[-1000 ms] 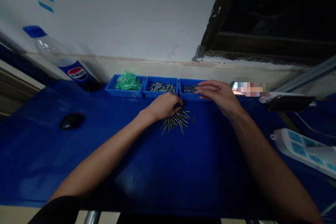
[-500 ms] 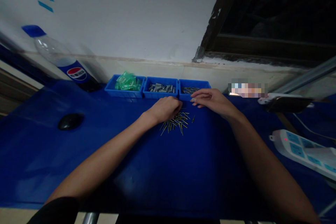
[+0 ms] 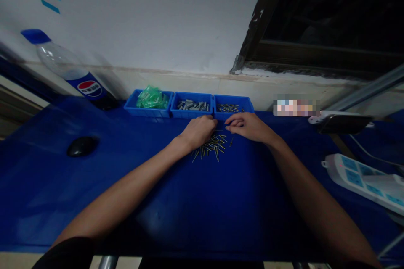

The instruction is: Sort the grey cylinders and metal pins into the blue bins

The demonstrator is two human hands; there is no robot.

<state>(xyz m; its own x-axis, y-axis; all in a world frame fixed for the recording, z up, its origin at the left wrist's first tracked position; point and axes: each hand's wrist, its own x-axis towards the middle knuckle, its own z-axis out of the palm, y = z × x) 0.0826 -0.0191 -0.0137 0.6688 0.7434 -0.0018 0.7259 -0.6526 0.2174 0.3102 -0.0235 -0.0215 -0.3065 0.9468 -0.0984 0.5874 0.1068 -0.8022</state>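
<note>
My left hand (image 3: 200,129) is curled closed at the upper left edge of a loose pile of thin brass-coloured pins (image 3: 211,148) on the blue table cover. Its fingertips are turned away, so what they hold is hidden. A faint thin line shows between the two hands, too fine to name. My right hand (image 3: 244,126) hovers just in front of the right blue bin (image 3: 232,115), its index finger and thumb apart and the other fingers bent. Below it, one pin (image 3: 231,142) lies apart from the pile. Thin metal pins (image 3: 227,108) fill part of the right bin.
The middle bin (image 3: 191,113) holds short grey metal cylinders; the left bin (image 3: 147,112) holds green plastic pieces. A cola bottle (image 3: 85,84) and a black mouse (image 3: 80,146) are to the left. On the right are a phone (image 3: 345,123) and a power strip (image 3: 356,178).
My right hand has come down and slightly left, away from the right bin's rim, with its fingers more bent. My left hand stays by the pile. The view has shifted slightly.
</note>
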